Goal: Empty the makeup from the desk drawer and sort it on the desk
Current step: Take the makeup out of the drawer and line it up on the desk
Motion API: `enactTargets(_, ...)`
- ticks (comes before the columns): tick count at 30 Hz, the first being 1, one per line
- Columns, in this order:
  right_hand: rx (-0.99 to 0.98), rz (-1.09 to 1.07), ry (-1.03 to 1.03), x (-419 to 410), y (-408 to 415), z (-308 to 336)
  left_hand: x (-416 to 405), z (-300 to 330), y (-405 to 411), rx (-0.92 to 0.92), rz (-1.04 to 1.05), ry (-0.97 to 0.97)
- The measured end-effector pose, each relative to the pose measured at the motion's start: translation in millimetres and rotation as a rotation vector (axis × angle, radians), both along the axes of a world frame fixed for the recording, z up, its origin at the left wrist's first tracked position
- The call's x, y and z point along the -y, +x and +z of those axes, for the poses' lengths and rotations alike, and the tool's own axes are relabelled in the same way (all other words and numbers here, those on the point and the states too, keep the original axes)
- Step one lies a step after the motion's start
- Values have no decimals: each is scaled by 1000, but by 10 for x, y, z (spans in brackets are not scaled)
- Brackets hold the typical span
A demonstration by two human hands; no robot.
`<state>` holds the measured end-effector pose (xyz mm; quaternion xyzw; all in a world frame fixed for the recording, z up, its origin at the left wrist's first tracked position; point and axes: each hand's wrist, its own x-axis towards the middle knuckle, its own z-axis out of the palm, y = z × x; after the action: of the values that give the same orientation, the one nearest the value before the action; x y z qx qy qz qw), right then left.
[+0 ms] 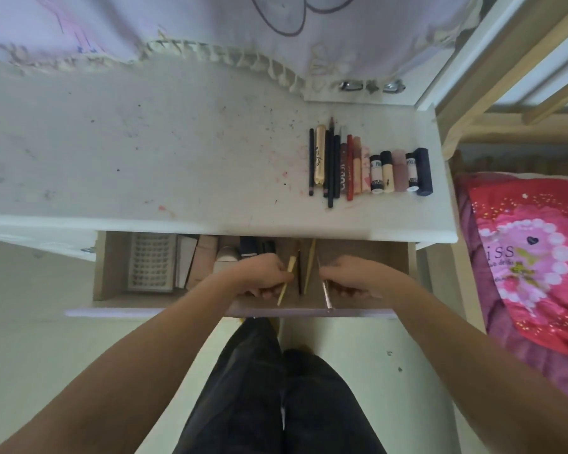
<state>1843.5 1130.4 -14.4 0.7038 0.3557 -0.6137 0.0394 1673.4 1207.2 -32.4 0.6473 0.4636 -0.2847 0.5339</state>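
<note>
- Looking down from my head camera, I see the open desk drawer (112, 270) below the white desk (145, 142), both my hands reaching inside it.
- My left hand (259, 273) has its fingers curled around a pale thin stick (286, 280).
- My right hand (351, 276) pinches a slim silvery tool (326, 291).
- Two more thin sticks (304, 270) lie between my hands; a lash tray (150, 262) and boxes sit further left.
- Sorted pencils and tubes (368, 165) line the desk's right side.
- I should probably lift both tools straight up, clearing the desk edge, then lay them parallel beside that row.
</note>
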Motion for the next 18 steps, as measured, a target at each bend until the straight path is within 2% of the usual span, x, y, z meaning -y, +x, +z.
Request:
enactTargets(2, -74, 54, -3, -75, 51, 255, -135, 282, -176, 25, -135, 5)
enactTargets(4, -120, 63, 81, -245, 93, 548, -322, 604, -309, 41, -226, 73)
enactTargets(8, -42, -53, 341, -817, 104, 875, -780, 1045, -411, 77, -138, 102)
enactTargets(10, 69, -97, 424, -1149, 78, 845, -1004, 1140, -384, 120, -38, 165)
enactTargets(14, 441, 84, 505, -1654, -17, 622, -1321, 884, -88, 111, 172, 465)
enactTargets(18, 746, 213, 488, -1839, -102, 441, -1361, 441, 275, -6, 76, 678)
